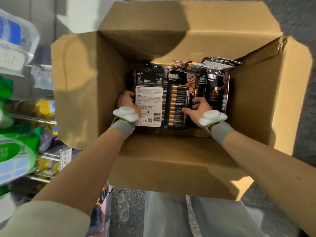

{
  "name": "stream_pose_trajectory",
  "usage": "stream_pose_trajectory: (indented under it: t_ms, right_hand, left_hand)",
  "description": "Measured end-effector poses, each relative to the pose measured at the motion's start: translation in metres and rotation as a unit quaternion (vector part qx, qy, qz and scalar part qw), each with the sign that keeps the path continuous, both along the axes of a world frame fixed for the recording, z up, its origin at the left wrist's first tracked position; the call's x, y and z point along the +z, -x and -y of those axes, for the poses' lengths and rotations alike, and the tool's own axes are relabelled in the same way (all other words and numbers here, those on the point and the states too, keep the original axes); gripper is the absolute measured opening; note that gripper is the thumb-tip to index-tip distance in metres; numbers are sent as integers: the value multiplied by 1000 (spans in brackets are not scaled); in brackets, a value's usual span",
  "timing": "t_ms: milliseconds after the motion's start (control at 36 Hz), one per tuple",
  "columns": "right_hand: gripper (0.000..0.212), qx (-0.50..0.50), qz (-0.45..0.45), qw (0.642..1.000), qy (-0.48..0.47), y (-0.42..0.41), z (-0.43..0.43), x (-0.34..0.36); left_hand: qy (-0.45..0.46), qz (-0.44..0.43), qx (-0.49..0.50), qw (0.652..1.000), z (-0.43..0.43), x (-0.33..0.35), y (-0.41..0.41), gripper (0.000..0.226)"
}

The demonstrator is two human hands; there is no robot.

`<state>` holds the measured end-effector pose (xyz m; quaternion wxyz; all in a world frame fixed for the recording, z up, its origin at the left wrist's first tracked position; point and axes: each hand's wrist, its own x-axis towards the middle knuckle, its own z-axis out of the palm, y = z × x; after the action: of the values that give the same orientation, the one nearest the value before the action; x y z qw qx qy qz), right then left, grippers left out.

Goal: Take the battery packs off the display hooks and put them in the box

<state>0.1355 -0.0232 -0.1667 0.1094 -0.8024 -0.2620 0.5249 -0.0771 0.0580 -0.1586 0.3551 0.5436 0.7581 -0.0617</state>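
Down on the cardboard box (109, 82) floor, left hand (126, 102) at 9 o'clock pinches the face-down AA pack (148, 100) by its edge, right hand (200, 108) at 3 o'clock curls fingers (186, 110) over the Duracell pack (177, 101); probably stiff, slick, weighty, so best gripped by card edges.

Your cardboard box (85, 86) stood open on the dark speckled floor (299, 19), right of the store shelves (43, 121). Battery packs (177, 103) lay across its bottom, the face-down pack (149, 100) leftmost.
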Motion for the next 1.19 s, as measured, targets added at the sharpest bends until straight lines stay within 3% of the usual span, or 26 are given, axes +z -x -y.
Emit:
stream_pose_trajectory:
  t_ms: [222,472,861,1056,1194]
  right_hand:
    - [48,27,19,999,-13,2,0,-1]
    - [53,-30,-40,999,11,7,1,-2]
    - [49,-103,-97,989,32,5,-2,11]
    - [48,-107,-97,989,43,4,-4,7]
    - [45,-94,-82,991,38,6,-4,2]
  left_hand:
    - [12,-40,-29,999,-9,5,2,34]
    - [-2,-23,-22,1000,-3,22,-1,29]
    - [-123,37,-40,991,19,59,-20,26]
    - [-88,56,-109,989,30,44,-26,28]
    - [-71,-1,-16,997,24,35,-12,39]
